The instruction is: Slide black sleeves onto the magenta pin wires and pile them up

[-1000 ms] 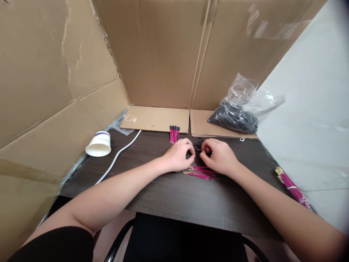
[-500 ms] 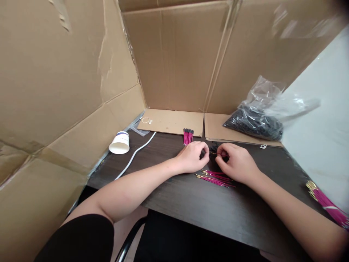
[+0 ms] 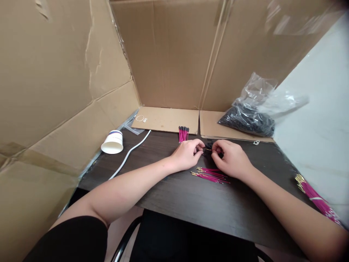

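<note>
My left hand (image 3: 188, 154) and my right hand (image 3: 230, 158) rest on the dark table (image 3: 174, 193), fingertips almost meeting. Both are closed in a pinch. Between them a thin gold-tipped pink wire (image 3: 208, 149) shows, held at the fingertips; a small black piece seems to sit there too, but it is too small to make out. Just below the hands lies a loose pile of pink wires with gold ends (image 3: 209, 174). A short bunch of pink wires with black caps (image 3: 183, 134) lies just beyond my left hand.
A clear plastic bag of small black parts (image 3: 247, 122) sits at the back right. A white paper cup (image 3: 112, 142) lies on its side at the left beside a white cable (image 3: 128, 154). A banded bundle of pink wires (image 3: 316, 198) lies at the right edge. Cardboard walls (image 3: 169, 54) enclose the table.
My fingertips have drawn closer together around the wire. The camera view shifted a little; the wires and bag on the table have not moved.
</note>
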Motion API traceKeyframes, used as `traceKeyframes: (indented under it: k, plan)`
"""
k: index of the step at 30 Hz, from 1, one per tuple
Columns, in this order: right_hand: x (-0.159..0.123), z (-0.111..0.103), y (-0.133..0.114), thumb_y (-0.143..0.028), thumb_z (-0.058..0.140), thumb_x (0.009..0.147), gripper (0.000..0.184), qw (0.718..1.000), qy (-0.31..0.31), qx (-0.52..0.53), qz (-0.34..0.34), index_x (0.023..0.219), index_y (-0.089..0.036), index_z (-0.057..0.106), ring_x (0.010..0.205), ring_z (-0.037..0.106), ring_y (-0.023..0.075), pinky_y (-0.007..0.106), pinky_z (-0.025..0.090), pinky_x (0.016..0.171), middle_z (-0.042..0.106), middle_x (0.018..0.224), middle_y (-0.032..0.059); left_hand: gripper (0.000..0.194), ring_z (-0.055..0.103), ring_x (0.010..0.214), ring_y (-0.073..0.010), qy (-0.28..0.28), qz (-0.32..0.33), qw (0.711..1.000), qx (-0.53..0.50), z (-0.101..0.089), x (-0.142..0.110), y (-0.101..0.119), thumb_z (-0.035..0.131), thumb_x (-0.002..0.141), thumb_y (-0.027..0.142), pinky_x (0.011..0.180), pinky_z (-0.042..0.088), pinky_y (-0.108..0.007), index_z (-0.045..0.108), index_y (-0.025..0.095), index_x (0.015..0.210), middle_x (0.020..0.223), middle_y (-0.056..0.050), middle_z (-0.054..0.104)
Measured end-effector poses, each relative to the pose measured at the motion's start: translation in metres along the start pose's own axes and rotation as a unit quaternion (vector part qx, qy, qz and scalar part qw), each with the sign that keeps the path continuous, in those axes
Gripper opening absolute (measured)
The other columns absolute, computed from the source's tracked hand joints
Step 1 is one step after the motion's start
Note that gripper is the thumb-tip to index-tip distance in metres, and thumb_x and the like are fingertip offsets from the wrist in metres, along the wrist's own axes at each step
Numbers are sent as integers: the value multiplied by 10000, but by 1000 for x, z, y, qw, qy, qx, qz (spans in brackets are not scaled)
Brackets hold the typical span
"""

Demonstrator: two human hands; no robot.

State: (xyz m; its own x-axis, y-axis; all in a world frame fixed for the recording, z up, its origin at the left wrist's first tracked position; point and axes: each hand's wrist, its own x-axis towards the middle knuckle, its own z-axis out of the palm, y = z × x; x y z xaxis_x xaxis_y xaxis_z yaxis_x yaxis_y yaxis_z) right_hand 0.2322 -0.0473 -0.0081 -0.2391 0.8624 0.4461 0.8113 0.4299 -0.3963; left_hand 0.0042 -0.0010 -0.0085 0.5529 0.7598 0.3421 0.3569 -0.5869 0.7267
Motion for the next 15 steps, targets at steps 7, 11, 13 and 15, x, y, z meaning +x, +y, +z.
traceKeyframes:
  k: [7, 11, 13, 15]
  plan:
    - [3, -5, -8, -269, 569, 1051, 111, 996, 43, 72, 9, 1005, -202, 646, 776, 638, 207, 339, 480, 743, 694, 875, 58, 114, 675, 844, -134, 82, -9, 996, -32, -5, 6, 6, 692, 1011, 200, 827, 566, -298, 764, 149, 1084, 1006, -62, 770]
    - [2, -6, -10, -268, 580, 1064, 103, 995, 65, 78, -2, 1013, -207, 644, 778, 623, 199, 332, 486, 744, 692, 892, 60, 114, 677, 840, -142, 98, -32, 993, -57, -6, 7, 10, 707, 1022, 252, 802, 541, -296, 769, 160, 1052, 979, -51, 780]
    - [2, -6, -10, -264, 587, 1061, 94, 994, 71, 79, -5, 1015, -207, 647, 773, 618, 195, 330, 485, 741, 689, 889, 55, 117, 681, 843, -142, 97, -34, 993, -65, -6, 7, 10, 708, 1024, 260, 798, 532, -294, 768, 161, 1042, 979, -47, 783]
    - [2, -6, -11, -263, 587, 1063, 94, 994, 73, 81, -8, 1021, -207, 649, 771, 617, 193, 330, 485, 739, 686, 886, 53, 117, 677, 841, -139, 94, -30, 993, -68, -5, 7, 10, 707, 1024, 261, 791, 523, -289, 766, 160, 1033, 972, -45, 778]
